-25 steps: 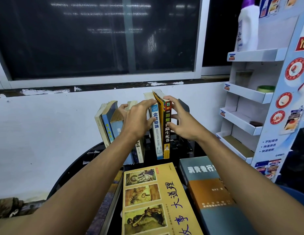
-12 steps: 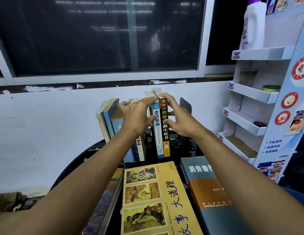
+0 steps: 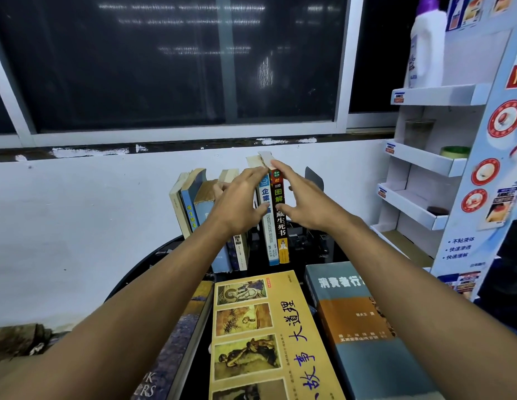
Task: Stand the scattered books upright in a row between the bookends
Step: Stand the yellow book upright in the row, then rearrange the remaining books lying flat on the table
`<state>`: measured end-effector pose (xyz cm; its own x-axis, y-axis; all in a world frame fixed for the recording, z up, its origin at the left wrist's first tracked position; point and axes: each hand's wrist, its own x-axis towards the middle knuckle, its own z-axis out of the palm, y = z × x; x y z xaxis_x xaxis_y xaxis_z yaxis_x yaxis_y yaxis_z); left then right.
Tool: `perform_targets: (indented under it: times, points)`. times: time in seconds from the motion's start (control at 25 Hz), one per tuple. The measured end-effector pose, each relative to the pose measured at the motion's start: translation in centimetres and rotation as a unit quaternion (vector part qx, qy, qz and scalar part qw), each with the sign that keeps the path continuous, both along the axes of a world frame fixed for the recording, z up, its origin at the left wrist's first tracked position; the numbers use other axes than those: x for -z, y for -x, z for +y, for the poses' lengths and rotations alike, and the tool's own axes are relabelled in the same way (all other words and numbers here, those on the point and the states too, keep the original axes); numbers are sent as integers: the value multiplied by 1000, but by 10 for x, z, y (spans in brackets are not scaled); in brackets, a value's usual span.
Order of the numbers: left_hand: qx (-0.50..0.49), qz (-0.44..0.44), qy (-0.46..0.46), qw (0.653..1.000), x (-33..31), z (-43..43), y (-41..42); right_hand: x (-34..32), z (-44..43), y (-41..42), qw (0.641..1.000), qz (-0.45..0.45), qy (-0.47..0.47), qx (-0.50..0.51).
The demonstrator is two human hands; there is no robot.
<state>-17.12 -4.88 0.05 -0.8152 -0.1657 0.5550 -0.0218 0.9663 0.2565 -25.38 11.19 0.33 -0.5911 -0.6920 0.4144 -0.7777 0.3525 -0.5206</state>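
Several books stand upright at the back of the black round table (image 3: 136, 280). A left group (image 3: 191, 203) leans slightly, and beside it stand a blue-spined book (image 3: 269, 241) and a black-and-orange-spined book (image 3: 282, 226). My left hand (image 3: 240, 203) spreads over the book tops, its thumb on the blue spine. With straight fingers my right hand (image 3: 306, 203) touches the top of the black-and-orange book, thumb on its spine. A dark bookend (image 3: 314, 178) rises just right of that hand. A yellow book (image 3: 269, 336), a grey-and-orange book (image 3: 361, 327) and a purple book (image 3: 176, 342) lie flat in front.
A white cardboard display shelf (image 3: 430, 160) stands close on the right, with a white bottle (image 3: 427, 47) on its top tier. A white wall and a dark window run behind the table. Dark clutter (image 3: 303, 241) lies on the table behind the two right-hand books.
The blue and black-and-orange books went from tilted to upright. My right hand's fingers straightened from around their tops. My left hand stayed spread over the books.
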Motion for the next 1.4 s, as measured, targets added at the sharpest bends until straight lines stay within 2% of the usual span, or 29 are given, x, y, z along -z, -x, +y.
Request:
perform_targets:
  times: [0.24, 0.4, 0.64, 1.08, 1.4]
  points:
    - [71, 6, -48, 996, 15, 9, -54, 10, 26, -32, 998, 46, 0, 40]
    - [33, -87, -61, 994, 37, 16, -96, 36, 47, -60, 997, 33, -64, 15]
    - [-41, -208, -17, 977, 67, 21, -143, 72, 72, -95, 985, 34, -167, 37]
    - [-80, -264, 9, 961, 100, 16, -171, 92, 83, -119, 954, 1, -295, 50]
    - [-80, -278, 7, 957, 110, 33, -172, 96, 86, -118, 954, -4, -296, 36]
